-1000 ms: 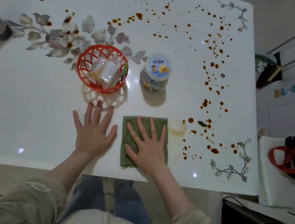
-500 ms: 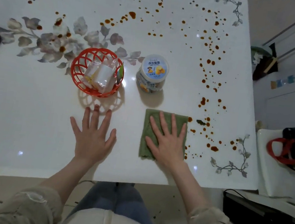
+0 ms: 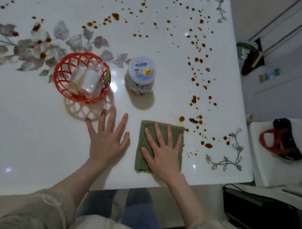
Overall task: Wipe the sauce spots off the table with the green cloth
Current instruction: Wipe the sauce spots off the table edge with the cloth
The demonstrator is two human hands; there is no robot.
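Observation:
The green cloth (image 3: pixel 141 162) lies flat near the front edge of the white table (image 3: pixel 22 128). My right hand (image 3: pixel 163 149) presses on it with straight, spread fingers. Flat on the bare tabletop just left of the cloth rests my left hand (image 3: pixel 107 139), fingers spread, holding nothing. Brown sauce spots (image 3: pixel 194 99) run in a band to the right of the cloth and on toward the far right corner. More sauce spots (image 3: pixel 115 16) are scattered across the far side. One spot (image 3: pixel 181 118) sits just beyond the cloth's far right corner.
A red plastic basket (image 3: pixel 60 77) with wrapped packets stands beyond my left hand. A lidded round tub (image 3: pixel 141 75) stands to its right, beyond the cloth. A white chair (image 3: pixel 263 174) holding a dark bag with red handles is past the table's right edge.
My right hand slid the cloth to the right from the middle and kept it near the spots. The pale smear beside the cloth is gone. My left hand stayed flat.

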